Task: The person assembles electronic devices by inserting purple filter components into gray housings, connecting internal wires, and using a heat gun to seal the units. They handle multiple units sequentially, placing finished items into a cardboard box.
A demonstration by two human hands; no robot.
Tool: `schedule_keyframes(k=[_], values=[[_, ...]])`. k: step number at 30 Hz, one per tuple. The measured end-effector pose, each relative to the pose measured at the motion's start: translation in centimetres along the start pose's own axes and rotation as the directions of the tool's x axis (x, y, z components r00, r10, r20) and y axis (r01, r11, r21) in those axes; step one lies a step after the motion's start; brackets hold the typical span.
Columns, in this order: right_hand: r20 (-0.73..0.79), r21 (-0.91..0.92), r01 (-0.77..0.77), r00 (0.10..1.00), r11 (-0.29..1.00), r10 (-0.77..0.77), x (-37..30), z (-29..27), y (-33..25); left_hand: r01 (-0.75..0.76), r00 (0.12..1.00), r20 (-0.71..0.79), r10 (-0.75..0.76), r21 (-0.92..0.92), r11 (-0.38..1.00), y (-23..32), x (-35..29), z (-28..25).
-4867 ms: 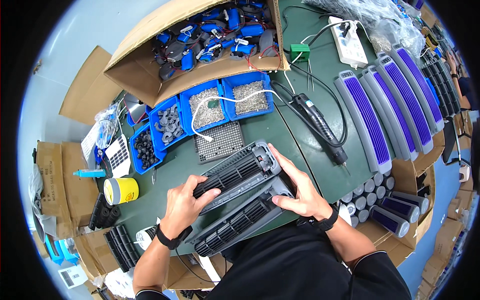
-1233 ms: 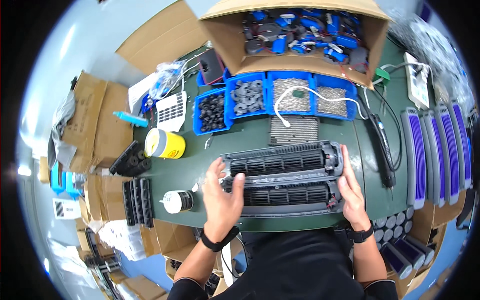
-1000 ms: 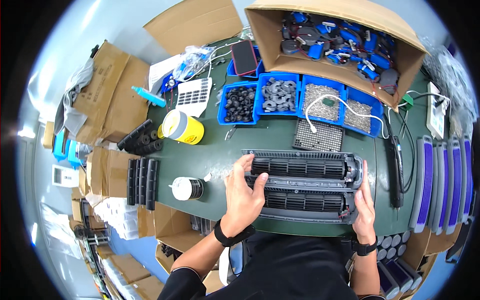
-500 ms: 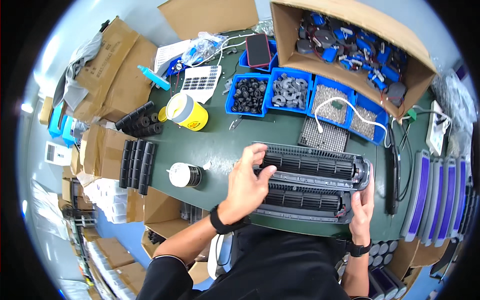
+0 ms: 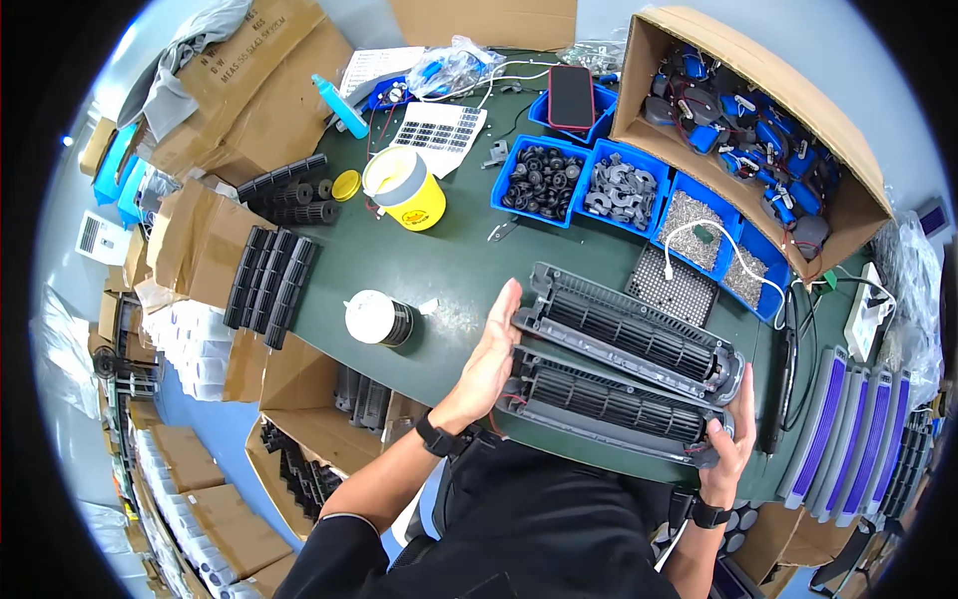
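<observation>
Two long dark grey fan housings, the upper one (image 5: 634, 329) and the lower one (image 5: 604, 407), lie side by side on the table in front of me. Each holds a ribbed black blower roller lengthwise. My left hand (image 5: 487, 364) rests against their left ends, fingers stretched out and nearly straight. At the other end my right hand (image 5: 731, 447) grips the housings, its thumb on the lower one's corner and its fingers along the right side. A small piece of red wire shows at the lower housing's left end.
Blue bins of small parts (image 5: 544, 180) stand at the back, beside a carton of blue-and-grey motors (image 5: 758, 130). A yellow tub (image 5: 414, 205) and a white-lidded can (image 5: 377, 319) are to the left, near black rollers (image 5: 269, 285). Purple-striped grey panels (image 5: 823, 429) stand right.
My left hand has gone from curling over the upper housing to lying flat against the left ends. Both housings now slant more, right ends nearer me. The view has shifted.
</observation>
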State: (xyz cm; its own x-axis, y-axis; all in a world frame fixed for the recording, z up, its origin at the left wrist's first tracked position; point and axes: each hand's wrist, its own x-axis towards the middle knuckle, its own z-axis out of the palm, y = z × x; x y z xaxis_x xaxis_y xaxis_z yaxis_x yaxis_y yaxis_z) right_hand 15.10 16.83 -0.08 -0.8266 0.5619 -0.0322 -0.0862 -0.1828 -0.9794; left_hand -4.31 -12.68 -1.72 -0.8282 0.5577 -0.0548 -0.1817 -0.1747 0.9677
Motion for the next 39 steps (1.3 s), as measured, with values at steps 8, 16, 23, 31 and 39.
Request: schedule_keyframes(k=[8, 16, 23, 31, 39], values=[[-0.078, 0.096, 0.074, 0.995, 0.993, -0.066, -0.5, -1.6, 0.5, 0.090, 0.977, 0.191, -0.099, 0.052, 0.995, -0.5, 3.3, 0.8], [-0.124, 0.087, 0.053, 0.991, 0.995, -0.042, -0.2, -0.8, -0.3, -0.095, 0.992, 0.126, 0.015, 0.661, 0.744, 6.4, 6.4, 0.1], [-0.093, 0.067, 0.020, 0.996, 0.998, -0.014, 0.0, -1.2, -0.6, -0.161, 0.931, 0.057, 0.362, 0.950, 0.267, 7.4, 17.6, -1.3], [-0.092, 0.034, 0.030, 0.995, 0.999, -0.027, -0.1, -1.5, -0.3, -0.134, 0.913, 0.144, 0.382, 0.990, -0.053, 5.6, 20.6, -1.5], [-0.092, 0.032, 0.019, 0.996, 0.999, -0.016, -0.2, -1.6, -0.5, -0.188, 0.858, 0.146, 0.492, 0.981, 0.037, 3.9, 21.2, -2.2]])
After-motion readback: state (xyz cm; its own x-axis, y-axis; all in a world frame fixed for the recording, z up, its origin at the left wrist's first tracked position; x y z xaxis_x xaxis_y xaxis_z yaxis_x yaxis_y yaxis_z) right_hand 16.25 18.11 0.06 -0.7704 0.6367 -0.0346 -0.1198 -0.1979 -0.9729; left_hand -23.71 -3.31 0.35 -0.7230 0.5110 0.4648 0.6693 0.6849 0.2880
